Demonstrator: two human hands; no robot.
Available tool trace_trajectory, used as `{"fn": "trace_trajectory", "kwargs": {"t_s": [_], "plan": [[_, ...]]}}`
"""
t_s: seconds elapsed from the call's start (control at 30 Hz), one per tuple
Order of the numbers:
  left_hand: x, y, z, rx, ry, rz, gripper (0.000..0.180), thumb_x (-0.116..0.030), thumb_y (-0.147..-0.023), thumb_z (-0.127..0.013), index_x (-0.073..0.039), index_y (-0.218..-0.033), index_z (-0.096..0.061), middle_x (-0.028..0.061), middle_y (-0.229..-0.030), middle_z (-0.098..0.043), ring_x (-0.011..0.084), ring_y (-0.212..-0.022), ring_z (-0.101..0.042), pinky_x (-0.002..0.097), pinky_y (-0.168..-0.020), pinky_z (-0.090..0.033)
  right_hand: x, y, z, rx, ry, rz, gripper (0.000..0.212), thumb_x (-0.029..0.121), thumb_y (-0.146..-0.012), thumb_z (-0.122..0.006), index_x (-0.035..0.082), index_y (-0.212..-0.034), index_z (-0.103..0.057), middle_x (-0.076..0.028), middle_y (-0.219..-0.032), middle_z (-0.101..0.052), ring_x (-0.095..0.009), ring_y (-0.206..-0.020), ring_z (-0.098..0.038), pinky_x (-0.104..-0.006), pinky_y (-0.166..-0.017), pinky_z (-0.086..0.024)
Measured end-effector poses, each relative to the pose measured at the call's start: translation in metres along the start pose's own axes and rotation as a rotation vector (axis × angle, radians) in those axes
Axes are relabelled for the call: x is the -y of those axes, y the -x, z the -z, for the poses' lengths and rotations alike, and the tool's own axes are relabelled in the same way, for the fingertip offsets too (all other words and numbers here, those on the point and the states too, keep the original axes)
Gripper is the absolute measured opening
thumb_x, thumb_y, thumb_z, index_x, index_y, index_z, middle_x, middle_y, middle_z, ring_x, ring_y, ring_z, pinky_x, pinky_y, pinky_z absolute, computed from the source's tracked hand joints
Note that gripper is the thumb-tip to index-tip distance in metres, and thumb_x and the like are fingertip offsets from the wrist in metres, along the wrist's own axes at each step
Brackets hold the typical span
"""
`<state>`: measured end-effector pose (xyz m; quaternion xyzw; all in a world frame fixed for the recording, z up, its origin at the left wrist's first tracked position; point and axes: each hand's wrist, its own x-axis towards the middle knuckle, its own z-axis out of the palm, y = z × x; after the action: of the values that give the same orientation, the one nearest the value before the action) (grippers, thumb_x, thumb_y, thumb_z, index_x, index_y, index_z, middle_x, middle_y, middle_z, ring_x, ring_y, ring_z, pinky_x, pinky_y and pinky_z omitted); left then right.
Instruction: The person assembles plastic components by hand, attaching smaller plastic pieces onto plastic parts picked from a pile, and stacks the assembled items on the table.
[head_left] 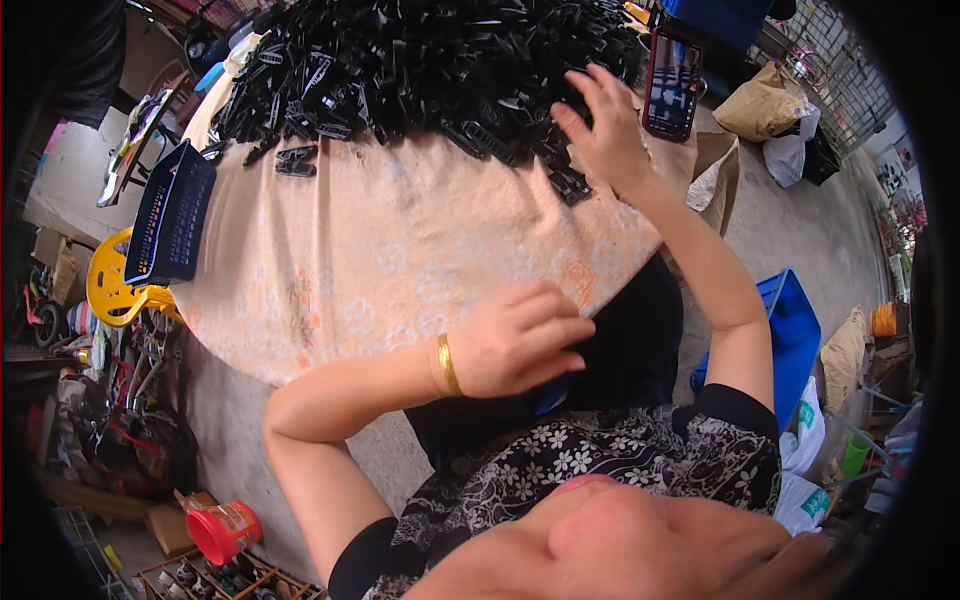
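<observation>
A big heap of black plastic clips [400, 75] covers the far part of a table spread with a peach patterned cloth [390, 230]. My right hand [608, 135] is over the heap's right edge, fingers and thumb apart, with nothing visible between them. Just below it, a few clips [568, 185] lie at the heap's near edge. My left hand [515, 340], with a gold bracelet at the wrist, hovers by the cloth's near edge above my lap. Its fingers are loosely bent with gaps between them; its palm side is hidden, and I see nothing held.
A phone [670, 85] in a red case stands right of the heap. At the table's left edge is a dark blue basket [170, 215] beside a yellow plastic stool [108, 275]. A blue crate [792, 335] is on my right; a red bucket [222, 532] sits on the floor at lower left.
</observation>
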<state>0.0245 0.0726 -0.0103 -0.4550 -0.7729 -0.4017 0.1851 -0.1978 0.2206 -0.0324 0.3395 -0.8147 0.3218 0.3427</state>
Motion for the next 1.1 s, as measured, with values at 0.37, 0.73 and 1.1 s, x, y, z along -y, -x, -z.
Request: {"fn": "trace_trajectory", "kwargs": {"t_s": [0.37, 0.73, 1.1], "plan": [[0.104, 0.013, 0.087, -0.119, -0.747, 0.474, 0.047, -0.037, -0.077, -0.073, -0.007, -0.111, -0.062, 0.0186, -0.119, -0.054, 0.0352, -0.116, -0.045, 0.0433, -0.099, -0.039, -0.047, -0.004, -0.050, 0.264, 0.170, -0.276, 0.078, 0.068, -0.085, -0.044, 0.012, -0.140, -0.039, -0.026, -0.145, -0.029, -0.040, -0.137, -0.024, -0.0562, -0.108, -0.019], [0.284, 0.076, 0.274, -0.237, -0.751, 1.122, 0.071, -0.066, -0.085, -0.044, -0.008, -0.122, -0.060, 0.0235, -0.122, -0.057, 0.0362, -0.121, -0.049, 0.0402, -0.103, -0.037, 0.006, -0.052, -0.069, 0.270, 0.142, 0.154, 0.060, 0.060, -0.088, -0.046, 0.011, -0.121, -0.062, -0.033, -0.129, -0.046, -0.045, -0.122, -0.043, -0.0479, -0.104, -0.033], [0.317, 0.051, 0.291, -0.191, -0.881, 1.298, 0.078, -0.081, -0.078, -0.033, -0.028, -0.133, -0.052, 0.0155, -0.140, -0.046, 0.0379, -0.136, -0.029, 0.0494, -0.113, -0.014, 0.009, -0.100, -0.097, 0.499, 0.076, 0.011, 0.089, 0.082, -0.076, -0.039, 0.007, -0.118, -0.063, -0.037, -0.133, -0.039, -0.046, -0.126, -0.040, -0.0476, -0.105, -0.034]]}}
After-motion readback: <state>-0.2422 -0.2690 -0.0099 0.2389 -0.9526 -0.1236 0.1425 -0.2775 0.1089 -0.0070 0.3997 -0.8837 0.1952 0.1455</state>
